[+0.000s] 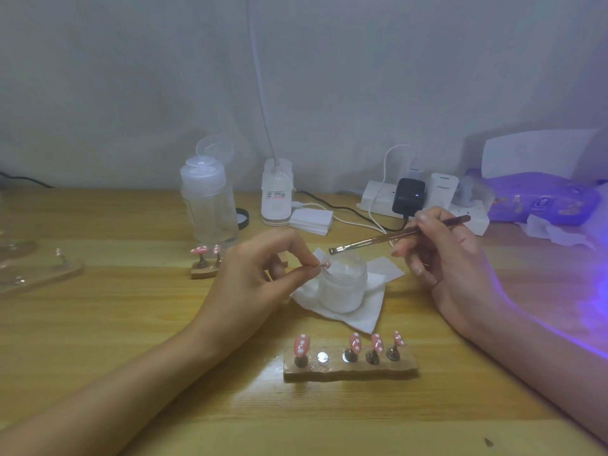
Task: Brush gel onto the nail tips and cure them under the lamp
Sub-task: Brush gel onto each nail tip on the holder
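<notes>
Gel jar (343,284): our landmark, a frosted white jar with its top open, standing on a white tissue (373,312) on the wooden table (131,307).
Left hand (263,268): we see it just left of the jar, thumb and forefinger pinched on the small stem of a held nail tip (325,264); the other fingers are curled behind.
Held nail tip: at the jar's left rim, raised over it; too small for us to tell its colour surely.
Right hand (450,258): right of the jar and lifted off the table, its fingers gripping the brush (394,236) like a pen.
Brush: it slants down to the left, with its flat bristle end over the jar's back rim, apart from the held tip; whether it touches the gel we cannot tell.
Wooden holder (350,368): in front of the jar, nearer to us, bearing four pink nail tips (355,342) with white dots, upright on stems, and one bare metal disc (323,357) second from the left.
Small holder (204,263): left of the jar and a little behind, with two more pink tips.
Pump bottle (209,205): behind the jar, to the left.
Power strip (424,205): behind the jar, to the right, with plugs and cables.
Purple glow (592,291): well right of the jar, across the table and the right forearm.
</notes>
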